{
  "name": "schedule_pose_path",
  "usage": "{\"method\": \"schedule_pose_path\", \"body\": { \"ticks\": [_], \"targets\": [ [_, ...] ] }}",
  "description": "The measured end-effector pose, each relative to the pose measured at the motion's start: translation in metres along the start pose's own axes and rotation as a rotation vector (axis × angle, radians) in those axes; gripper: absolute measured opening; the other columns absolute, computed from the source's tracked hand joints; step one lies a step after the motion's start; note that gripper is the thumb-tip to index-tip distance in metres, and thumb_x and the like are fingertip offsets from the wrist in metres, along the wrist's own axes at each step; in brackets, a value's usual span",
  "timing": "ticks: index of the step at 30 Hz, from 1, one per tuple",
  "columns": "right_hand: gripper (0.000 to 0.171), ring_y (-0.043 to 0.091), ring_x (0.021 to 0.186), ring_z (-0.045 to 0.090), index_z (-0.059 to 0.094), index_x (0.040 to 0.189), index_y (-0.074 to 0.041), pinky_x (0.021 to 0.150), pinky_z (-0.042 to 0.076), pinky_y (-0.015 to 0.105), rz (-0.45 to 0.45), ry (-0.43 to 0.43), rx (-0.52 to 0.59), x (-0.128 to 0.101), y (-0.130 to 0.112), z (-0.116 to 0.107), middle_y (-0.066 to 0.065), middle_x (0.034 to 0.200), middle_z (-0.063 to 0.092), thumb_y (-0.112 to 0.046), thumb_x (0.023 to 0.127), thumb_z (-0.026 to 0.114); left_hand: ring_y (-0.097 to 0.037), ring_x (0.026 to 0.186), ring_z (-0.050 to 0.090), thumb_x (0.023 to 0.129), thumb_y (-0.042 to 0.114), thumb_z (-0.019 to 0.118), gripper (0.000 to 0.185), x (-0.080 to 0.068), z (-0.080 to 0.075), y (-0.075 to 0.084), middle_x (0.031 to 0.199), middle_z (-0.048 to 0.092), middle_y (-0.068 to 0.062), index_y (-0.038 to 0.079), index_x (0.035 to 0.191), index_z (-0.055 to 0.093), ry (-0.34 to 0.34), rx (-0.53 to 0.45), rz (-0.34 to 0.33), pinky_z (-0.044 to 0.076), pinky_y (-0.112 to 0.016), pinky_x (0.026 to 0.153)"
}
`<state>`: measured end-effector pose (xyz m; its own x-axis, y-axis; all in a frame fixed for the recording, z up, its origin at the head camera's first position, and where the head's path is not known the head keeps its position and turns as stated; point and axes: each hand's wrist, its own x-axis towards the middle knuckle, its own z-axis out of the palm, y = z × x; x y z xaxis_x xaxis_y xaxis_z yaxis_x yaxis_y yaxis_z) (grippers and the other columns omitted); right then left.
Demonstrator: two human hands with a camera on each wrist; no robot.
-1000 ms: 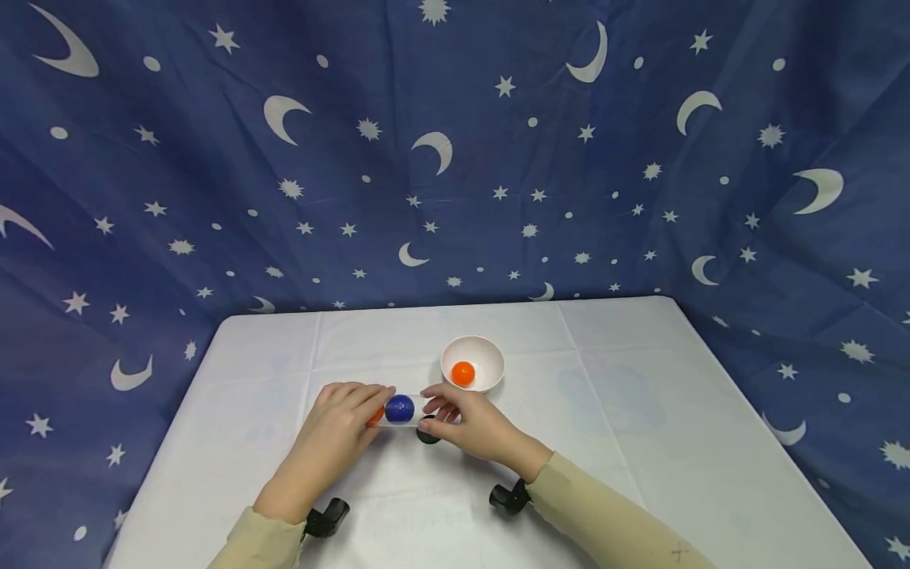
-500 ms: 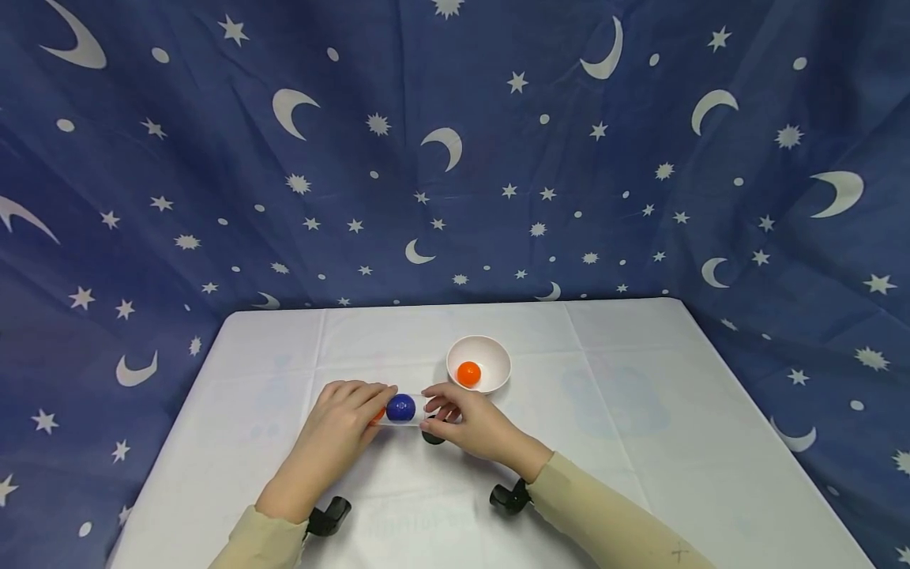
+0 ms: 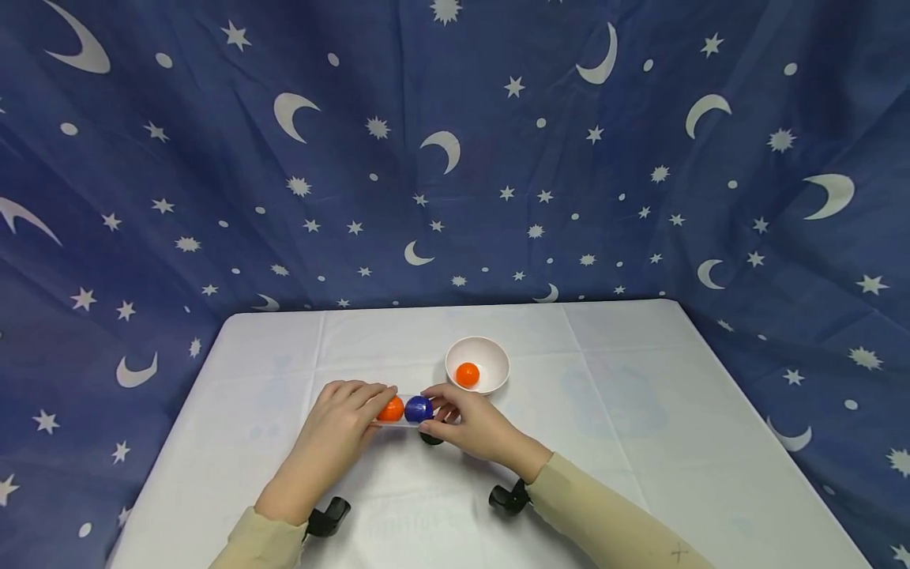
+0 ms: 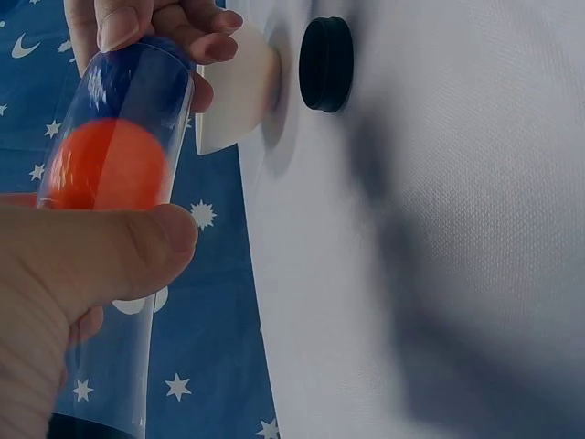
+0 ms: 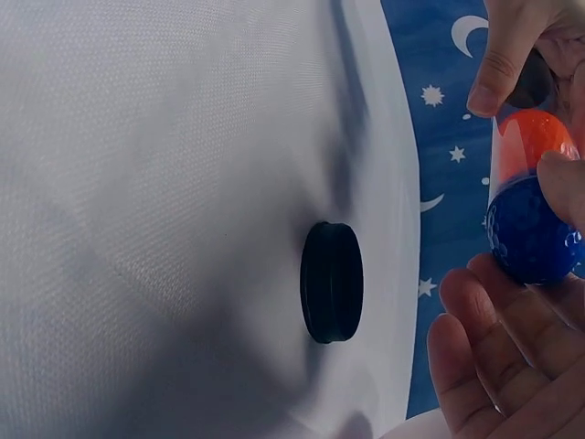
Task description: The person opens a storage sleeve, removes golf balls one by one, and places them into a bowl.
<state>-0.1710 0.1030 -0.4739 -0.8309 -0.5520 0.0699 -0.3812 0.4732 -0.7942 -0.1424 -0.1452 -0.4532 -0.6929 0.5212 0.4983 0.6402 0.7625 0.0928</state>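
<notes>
A clear tube (image 4: pixel 137 357) lies sideways between my hands, its dark end (image 4: pixel 87 427) toward the left. My left hand (image 3: pixel 337 431) grips it around the middle, thumb across the wall. Inside are an orange ball (image 3: pixel 390 408) and, at the right-hand end, a blue ball (image 3: pixel 418 408). My right hand (image 3: pixel 472 423) holds that end between thumb and curved fingers. In the right wrist view the fingertips (image 5: pixel 471 297) curve under the blue ball. On the white table below sits a black round cap (image 5: pixel 332 283).
Just behind my right hand stands a white bowl (image 3: pixel 490 356) with another orange ball (image 3: pixel 467 374) in it. The white-covered table (image 3: pixel 640 474) meets a dark blue curtain (image 3: pixel 498 158) with moons and stars at its back edge.
Both balls have slid rightward along the tube. The blue one has reached the right-hand end, and more of the orange one shows beside my left fingers. Both hands stay in place.
</notes>
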Motion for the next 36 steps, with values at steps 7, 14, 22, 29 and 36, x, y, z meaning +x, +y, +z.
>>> {"method": "schedule_pose_path", "body": {
  "ticks": [7,14,22,29,36],
  "targets": [
    [0.049,0.008,0.084,0.058,0.059,0.125,-0.018,0.075,0.052,0.023,0.016,-0.004,0.006,-0.001,-0.001,-0.001,-0.009,0.096,0.061,-0.045,0.086,0.070,-0.024,0.105,0.058,0.069,0.010,0.086,0.057,-0.002,0.000,0.000,0.116,0.067,-0.004,0.011,0.123,0.067,-0.003,-0.007,-0.011,0.040,-0.043,0.093],
    [0.048,0.006,0.086,0.059,0.061,0.122,-0.018,0.079,0.052,0.029,-0.017,0.036,0.010,0.000,-0.003,-0.004,-0.013,0.095,0.063,-0.046,0.084,0.072,-0.024,0.105,0.058,0.069,0.011,0.086,0.059,-0.003,-0.002,-0.001,0.118,0.066,-0.003,0.012,0.124,0.066,0.003,-0.020,-0.026,0.039,-0.042,0.093],
    [0.047,0.005,0.085,0.060,0.062,0.119,-0.018,0.080,0.053,0.036,-0.047,0.066,0.026,-0.003,-0.004,-0.007,-0.014,0.094,0.064,-0.044,0.082,0.075,-0.024,0.105,0.059,0.068,0.011,0.086,0.060,-0.004,-0.003,-0.001,0.118,0.066,-0.003,0.011,0.125,0.065,0.019,-0.046,-0.027,0.039,-0.043,0.094],
    [0.048,0.007,0.085,0.060,0.062,0.119,-0.017,0.079,0.053,0.032,-0.042,0.089,0.019,-0.006,-0.003,-0.015,-0.012,0.095,0.064,-0.043,0.082,0.075,-0.024,0.105,0.059,0.069,0.010,0.086,0.061,-0.005,-0.003,0.000,0.118,0.065,-0.002,0.011,0.125,0.065,0.028,-0.067,-0.034,0.039,-0.042,0.094],
    [0.046,0.007,0.084,0.060,0.062,0.120,-0.016,0.078,0.053,0.032,-0.026,0.123,0.008,-0.009,0.000,-0.027,-0.012,0.093,0.063,-0.038,0.082,0.077,-0.023,0.104,0.058,0.069,0.011,0.086,0.062,-0.005,-0.003,0.001,0.119,0.065,-0.002,0.010,0.127,0.064,0.033,-0.084,-0.021,0.039,-0.042,0.093]
  ]
}}
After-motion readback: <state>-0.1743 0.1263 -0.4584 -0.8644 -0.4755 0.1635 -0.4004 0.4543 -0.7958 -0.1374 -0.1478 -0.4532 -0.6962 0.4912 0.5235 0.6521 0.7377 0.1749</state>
